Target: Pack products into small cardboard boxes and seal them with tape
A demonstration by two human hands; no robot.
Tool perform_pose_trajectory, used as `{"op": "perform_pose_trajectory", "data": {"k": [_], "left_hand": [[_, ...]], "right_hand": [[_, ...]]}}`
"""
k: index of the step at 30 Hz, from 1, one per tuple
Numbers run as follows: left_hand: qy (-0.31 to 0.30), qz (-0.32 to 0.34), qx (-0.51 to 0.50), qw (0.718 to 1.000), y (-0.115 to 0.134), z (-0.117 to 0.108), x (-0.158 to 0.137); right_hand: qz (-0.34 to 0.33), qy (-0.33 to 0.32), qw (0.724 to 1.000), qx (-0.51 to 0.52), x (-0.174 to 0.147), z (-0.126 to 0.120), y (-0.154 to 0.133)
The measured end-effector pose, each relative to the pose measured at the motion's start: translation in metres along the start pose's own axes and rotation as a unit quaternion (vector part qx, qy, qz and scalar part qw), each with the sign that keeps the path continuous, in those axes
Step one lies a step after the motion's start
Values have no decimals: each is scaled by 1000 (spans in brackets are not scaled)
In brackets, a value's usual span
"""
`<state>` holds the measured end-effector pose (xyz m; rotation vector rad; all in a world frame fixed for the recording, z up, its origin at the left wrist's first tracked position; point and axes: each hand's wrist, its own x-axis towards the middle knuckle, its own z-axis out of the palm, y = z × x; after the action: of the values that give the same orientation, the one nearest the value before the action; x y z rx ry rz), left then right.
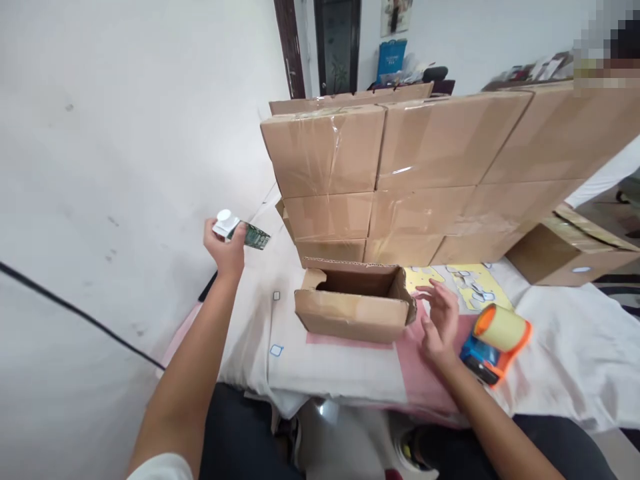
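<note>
My left hand (226, 248) is raised at the left, closed around a small white-and-dark-green carton (254, 236) with a round white cap. It is held tilted, the cap end toward the wall. In the middle of the table stands an open cardboard box (350, 315), its flaps up and its inside dark; what lies at the bottom is hidden. Just right of the box, my right hand (440, 320) hovers with fingers apart and nothing in it. Close by that hand lies an orange and blue tape dispenser (487, 367) with a wide roll of yellowish tape (505, 328).
A wall of taped cardboard boxes (425, 173) rises behind the open box. Another box (565, 250) sits at the right. The table has a pale cloth (340, 370) with pink and yellow patches. A white wall (125, 167) borders the left. Part of a person shows at top right.
</note>
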<state>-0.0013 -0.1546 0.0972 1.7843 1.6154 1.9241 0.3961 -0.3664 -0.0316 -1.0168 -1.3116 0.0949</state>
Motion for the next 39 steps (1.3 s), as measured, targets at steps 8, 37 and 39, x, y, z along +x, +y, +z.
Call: {"op": "perform_pose_trajectory", "data": {"k": [8, 37, 39], "left_hand": [[-59, 333, -22, 941, 179, -35, -87], [-510, 403, 129, 749, 100, -70, -141], [-492, 398, 167, 756, 100, -71, -137]], "right_hand": [[-160, -97, 965, -182, 50, 34, -159], [-15, -419, 889, -182, 90, 87, -155], [-34, -440, 873, -210, 94, 90, -149]]}}
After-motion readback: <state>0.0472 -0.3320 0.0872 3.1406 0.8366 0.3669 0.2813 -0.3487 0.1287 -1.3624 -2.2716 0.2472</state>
